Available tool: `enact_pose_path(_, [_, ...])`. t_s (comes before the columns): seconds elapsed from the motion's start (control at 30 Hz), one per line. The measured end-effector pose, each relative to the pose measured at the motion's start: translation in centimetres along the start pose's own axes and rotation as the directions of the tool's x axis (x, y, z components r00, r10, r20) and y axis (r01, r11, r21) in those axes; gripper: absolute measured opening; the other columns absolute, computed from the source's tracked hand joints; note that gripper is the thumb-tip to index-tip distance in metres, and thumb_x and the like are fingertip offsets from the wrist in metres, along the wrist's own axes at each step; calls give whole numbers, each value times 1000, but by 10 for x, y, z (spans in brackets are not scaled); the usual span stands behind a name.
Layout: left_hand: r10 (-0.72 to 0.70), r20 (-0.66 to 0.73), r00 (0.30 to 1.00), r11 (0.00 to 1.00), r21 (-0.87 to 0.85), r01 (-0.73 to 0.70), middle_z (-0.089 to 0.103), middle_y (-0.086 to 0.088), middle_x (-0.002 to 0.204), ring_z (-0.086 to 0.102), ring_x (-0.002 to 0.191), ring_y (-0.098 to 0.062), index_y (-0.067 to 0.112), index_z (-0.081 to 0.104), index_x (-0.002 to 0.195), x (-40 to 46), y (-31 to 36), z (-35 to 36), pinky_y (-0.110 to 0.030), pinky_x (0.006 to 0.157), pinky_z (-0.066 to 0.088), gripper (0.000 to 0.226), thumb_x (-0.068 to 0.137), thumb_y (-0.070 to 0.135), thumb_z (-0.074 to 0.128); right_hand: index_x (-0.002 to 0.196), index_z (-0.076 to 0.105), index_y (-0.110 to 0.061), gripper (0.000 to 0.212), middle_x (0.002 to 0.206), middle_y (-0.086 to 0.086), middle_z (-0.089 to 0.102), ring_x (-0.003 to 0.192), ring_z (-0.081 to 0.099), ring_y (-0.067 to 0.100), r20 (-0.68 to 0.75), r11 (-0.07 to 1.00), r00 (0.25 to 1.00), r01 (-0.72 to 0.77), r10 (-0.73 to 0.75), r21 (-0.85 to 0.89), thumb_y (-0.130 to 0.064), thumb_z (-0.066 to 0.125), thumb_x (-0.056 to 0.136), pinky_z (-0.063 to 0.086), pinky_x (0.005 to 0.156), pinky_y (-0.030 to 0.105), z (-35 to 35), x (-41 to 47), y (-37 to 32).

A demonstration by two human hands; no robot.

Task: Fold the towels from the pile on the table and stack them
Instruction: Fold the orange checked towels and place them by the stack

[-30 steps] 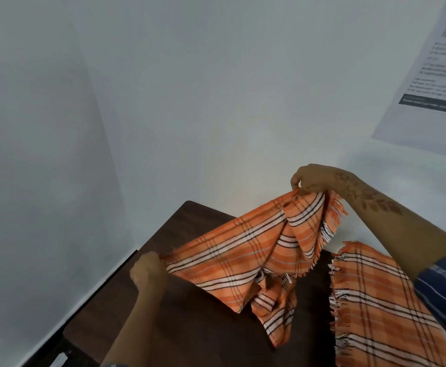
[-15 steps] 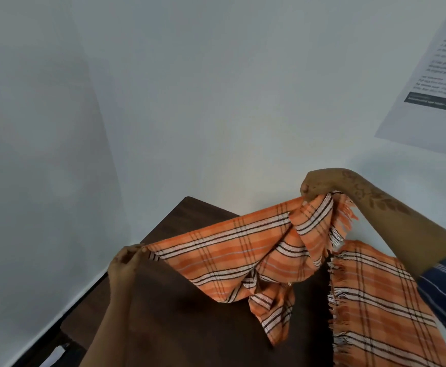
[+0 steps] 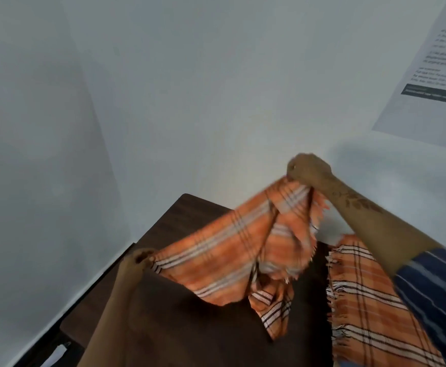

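- Orange plaid towel (image 3: 232, 250) stretched above dark table (image 3: 190, 215); left hand (image 3: 137, 263) pinching one corner, right hand (image 3: 309, 170) clenched on opposite corner
- Second towel (image 3: 370, 300) flat, right

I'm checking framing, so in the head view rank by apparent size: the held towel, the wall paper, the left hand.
1. held towel
2. wall paper, cut off by the frame, so unsure
3. left hand

Orange plaid towel (image 3: 232, 250) between both hands
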State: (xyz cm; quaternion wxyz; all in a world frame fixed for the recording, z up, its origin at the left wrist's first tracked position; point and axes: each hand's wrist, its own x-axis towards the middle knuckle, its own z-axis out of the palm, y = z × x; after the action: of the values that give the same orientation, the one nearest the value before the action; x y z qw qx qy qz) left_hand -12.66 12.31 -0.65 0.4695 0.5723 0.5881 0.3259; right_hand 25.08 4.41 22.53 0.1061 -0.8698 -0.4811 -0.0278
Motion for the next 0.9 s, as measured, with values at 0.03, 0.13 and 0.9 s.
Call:
enact_pose_path(0.03, [-54,24,998,999,-8,54,67,-16,102,58,91,-21,-2,67,107,1,4,5,-26,73,39,21,88,0,57,103,64,-17,24,111,9,64,104,59,29,29,1000,1000,-9,8,29,-25,63,80,45,81,31,0,-2,-5])
enact_pose_path(0.13, [-218,160,963,976,53,212,64,-17,115,63,98,-25,0,62,118,-3,26,14,-24,76,45,29,92,9,54,113,57,-2,57,114,12,60,105,57,29,200,985,979,7,-42,174,-46,69,79,46,86,35,5,-19,-29])
enact_pose_path(0.9, [20,421,907,977,-200,71,67,-5,85,65,72,-9,6,71,87,-77,94,79,-17,60,54,16,88,-1,58,86,67,-6,11,79,-4,66,69,58,-7,-325,461,856,118,401,879,2,60,84,46,70,10,73,-113,-31])
